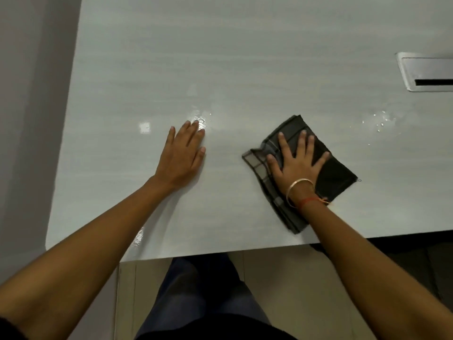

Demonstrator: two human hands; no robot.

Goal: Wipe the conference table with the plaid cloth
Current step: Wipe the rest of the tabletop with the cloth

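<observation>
My left hand point(182, 153) lies flat on the desk point(245, 57), fingers close together, its tips at a wet patch point(199, 119) where it could slip or smear. My right hand point(297, 163) is spread flat, pressing the folded plaid cloth point(335, 177) near the front edge. I judge its loose folds may bunch, and the droplets point(381, 121) further right could get missed.

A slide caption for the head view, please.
Right hand presses plaid cloth on conference table; left hand rests flat nearby.

The desk point(220, 57) is pale grey-white with faint streaks; the plaid cloth point(338, 177) is dark grey-black, with lighter checks at its nine o'clock edge.
</observation>
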